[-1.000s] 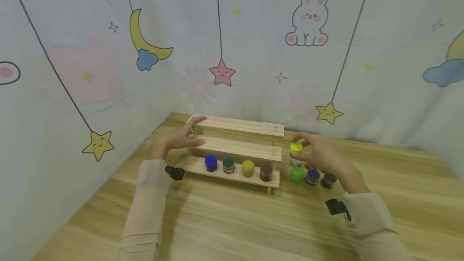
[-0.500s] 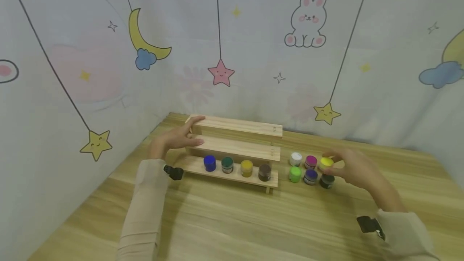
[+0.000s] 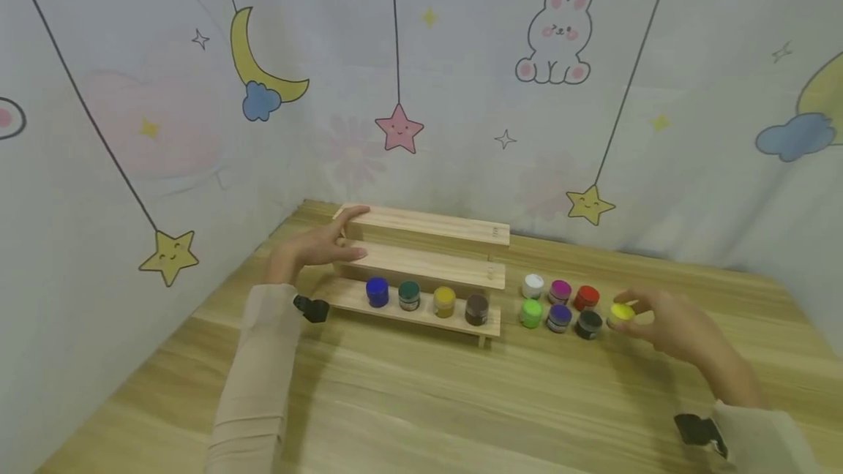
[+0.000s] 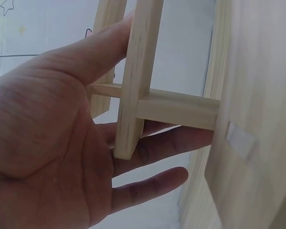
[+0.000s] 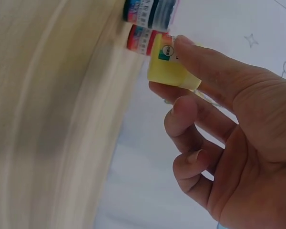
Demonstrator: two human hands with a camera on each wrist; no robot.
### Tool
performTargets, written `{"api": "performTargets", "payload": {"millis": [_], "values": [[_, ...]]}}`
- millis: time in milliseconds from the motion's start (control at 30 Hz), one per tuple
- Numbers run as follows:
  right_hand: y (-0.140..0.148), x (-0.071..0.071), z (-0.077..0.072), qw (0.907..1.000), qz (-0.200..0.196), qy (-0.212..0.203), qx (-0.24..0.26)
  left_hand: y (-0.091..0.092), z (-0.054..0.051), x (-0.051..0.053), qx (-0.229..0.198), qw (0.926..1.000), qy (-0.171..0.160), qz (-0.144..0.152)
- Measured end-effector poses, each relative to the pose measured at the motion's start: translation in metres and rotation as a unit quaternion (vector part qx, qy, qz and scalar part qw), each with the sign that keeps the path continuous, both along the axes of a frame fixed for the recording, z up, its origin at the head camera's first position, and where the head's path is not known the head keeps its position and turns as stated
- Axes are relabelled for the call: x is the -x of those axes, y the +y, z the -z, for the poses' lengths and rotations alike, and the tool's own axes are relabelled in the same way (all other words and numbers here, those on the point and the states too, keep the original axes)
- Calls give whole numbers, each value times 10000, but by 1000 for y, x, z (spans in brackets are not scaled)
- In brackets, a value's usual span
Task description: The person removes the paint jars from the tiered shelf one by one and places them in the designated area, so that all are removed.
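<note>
A three-tier wooden rack [image 3: 421, 265] stands near the back of the table. My left hand [image 3: 317, 246] holds its left end, thumb on the middle board and a finger reaching the top board. In the left wrist view, the thumb and fingers of my left hand [image 4: 62, 138] lie on either side of a board [image 4: 138, 81]. Between thumb and fingers, my right hand [image 3: 678, 324] pinches a yellow paint jar [image 3: 620, 314], just right of the loose jars. The right wrist view shows the yellow jar [image 5: 171, 64] slightly above the tabletop.
Blue [image 3: 377, 292], green [image 3: 409, 295], ochre [image 3: 444, 301] and brown [image 3: 477, 309] paint jars stand on the lowest tier. Right of the rack, white [image 3: 533, 286], magenta [image 3: 560, 292], red [image 3: 587, 298], light green [image 3: 530, 313], purple [image 3: 559, 318] and black [image 3: 589, 325] jars form two rows.
My right hand has carried the yellow jar rightward, from above the white jar, past the red one, to the right of the rows. My left hand stays on the rack.
</note>
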State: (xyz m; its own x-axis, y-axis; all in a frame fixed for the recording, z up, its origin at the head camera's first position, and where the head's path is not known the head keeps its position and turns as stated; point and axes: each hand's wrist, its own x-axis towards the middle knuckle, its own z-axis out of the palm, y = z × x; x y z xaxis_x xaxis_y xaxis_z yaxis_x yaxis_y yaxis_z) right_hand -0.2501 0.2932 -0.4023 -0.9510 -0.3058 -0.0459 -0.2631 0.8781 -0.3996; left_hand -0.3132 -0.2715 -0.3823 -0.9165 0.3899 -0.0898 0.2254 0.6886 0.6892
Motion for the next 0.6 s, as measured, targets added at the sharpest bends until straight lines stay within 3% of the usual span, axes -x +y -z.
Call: {"api": "performTargets", "payload": {"millis": [200, 433, 600], "values": [[7, 2, 11, 9997, -86, -216, 80, -1, 1, 0, 176, 9997, -77, -159], [10, 4, 14, 9994, -305, -128, 44, -1, 2, 1, -16, 9999, 99, 97], [5, 2, 11, 9990, -437, -5, -29, 0, 0, 0, -27, 10000, 69, 47]]}}
